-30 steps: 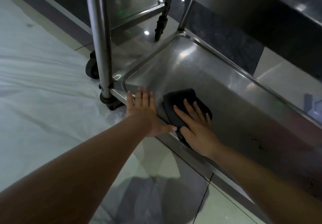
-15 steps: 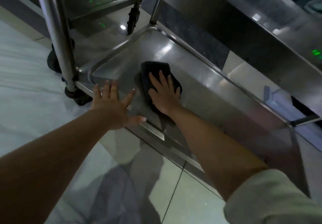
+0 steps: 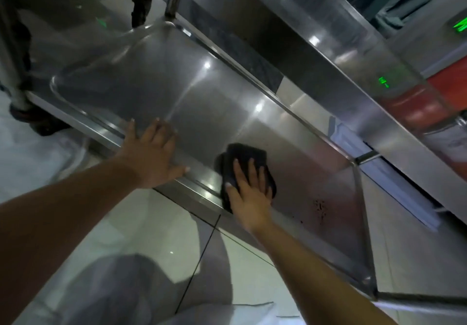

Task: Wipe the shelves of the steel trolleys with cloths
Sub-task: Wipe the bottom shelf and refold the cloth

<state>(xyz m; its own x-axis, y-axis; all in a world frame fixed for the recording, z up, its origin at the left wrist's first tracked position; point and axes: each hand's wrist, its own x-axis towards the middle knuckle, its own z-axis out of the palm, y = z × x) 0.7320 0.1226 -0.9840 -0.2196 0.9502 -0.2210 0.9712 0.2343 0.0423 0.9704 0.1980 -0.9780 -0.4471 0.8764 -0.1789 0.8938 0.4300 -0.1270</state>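
Steel bottom shelf [image 3: 161, 89] looks slick — the right hand [image 3: 249, 193], fingers spread flat on the black cloth [image 3: 243, 156] near its front rim, could skid past the dark specks [image 3: 319, 208], while the left hand [image 3: 151, 152] presses flat on that rim.

Dark cloth [image 3: 243, 156] — bunched, flat on steel bottom shelf [image 3: 151, 77], near front rim

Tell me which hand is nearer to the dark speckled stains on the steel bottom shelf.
Right. The right hand presses flat on the black cloth, just left of the dark speckled stains on the steel bottom shelf. The left hand rests on the shelf's front rim, farther left.
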